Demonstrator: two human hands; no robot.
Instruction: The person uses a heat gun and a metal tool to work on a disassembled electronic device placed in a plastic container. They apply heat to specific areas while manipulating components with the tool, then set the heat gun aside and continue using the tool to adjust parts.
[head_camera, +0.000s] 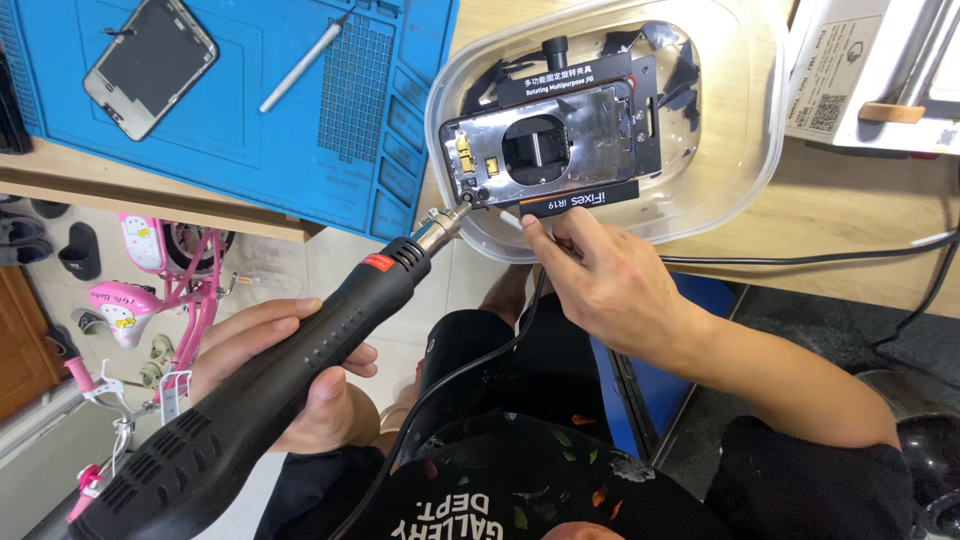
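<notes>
Wooden bench top (830, 215) is seen from above, with a blue repair mat (260, 90) laid at its left end and a pink child's bicycle (150, 290) visible on the floor below. A clear plastic tub (750, 120) is set on the bench, and inside it a stripped phone frame (545, 145) is clamped flat in a black holding jig (580, 200), its long axis running left to right. A black hot-air gun (290, 370) is gripped by the left hand (290, 380), fingers wrapped shut round the handle; its metal nozzle (440, 228) is angled up and to the right, the tip brought just beside the frame's lower-left corner. The jig's front edge is pinched by the right hand (610, 275), thumb and forefinger closed on it, so this hand is the nearer of the two to the frame. On the mat a detached phone panel (150, 62) and a white stylus-like tool (305, 62) are left well apart from the work.
</notes>
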